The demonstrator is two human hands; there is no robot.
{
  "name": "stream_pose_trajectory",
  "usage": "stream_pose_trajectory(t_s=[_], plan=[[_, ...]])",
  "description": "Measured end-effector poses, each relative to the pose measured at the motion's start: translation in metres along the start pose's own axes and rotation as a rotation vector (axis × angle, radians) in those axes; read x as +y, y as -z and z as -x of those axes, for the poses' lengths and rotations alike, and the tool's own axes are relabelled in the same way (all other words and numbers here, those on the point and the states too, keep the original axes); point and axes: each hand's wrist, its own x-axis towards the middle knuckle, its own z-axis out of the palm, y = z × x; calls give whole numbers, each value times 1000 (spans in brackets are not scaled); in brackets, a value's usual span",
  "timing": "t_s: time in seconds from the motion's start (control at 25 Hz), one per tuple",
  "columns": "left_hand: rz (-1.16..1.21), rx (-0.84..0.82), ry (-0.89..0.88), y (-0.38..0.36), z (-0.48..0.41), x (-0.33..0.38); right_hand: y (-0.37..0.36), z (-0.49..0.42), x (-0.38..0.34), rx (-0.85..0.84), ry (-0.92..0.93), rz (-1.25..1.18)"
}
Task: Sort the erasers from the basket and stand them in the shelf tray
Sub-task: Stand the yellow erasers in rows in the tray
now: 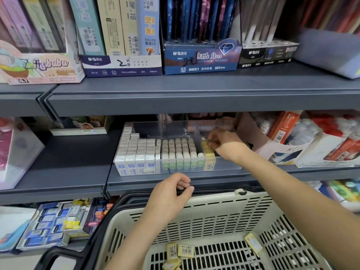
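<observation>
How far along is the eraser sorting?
Done: white-and-blue erasers and green-sleeved erasers stand in rows in the clear plastic shelf tray. In hand: the right hand works at the short yellow eraser row; the left hand hovers empty. Left: several flat yellow erasers lie in the cream slotted basket.

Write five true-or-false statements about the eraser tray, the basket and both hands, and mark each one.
1. The clear plastic shelf tray holds rows of standing erasers. True.
2. The right hand is down in the cream slotted plastic basket. False: it reaches into the tray and pinches at the yellow erasers.
3. The basket is empty. False: loose yellow erasers lie on its floor.
4. The left hand is above the basket's far rim, holding nothing visible. True.
5. The yellow erasers stand at the tray's left end. False: they stand right of the green-banded erasers.
</observation>
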Motion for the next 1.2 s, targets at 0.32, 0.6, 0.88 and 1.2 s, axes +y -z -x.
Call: stream_pose_trajectory(t_s=[0.32, 0.6, 0.88, 1.2], plan=[[179, 137, 24, 3, 7, 6, 20, 32, -1, 77, 52, -140], [193, 169, -36, -7, 65, 26, 5, 150, 9, 234, 115, -535], [334, 98, 511, -41, 104, -24, -126, 198, 12, -448, 165, -216], [307, 72, 913, -59, 125, -92, -215, 208, -18, -524, 70, 133]])
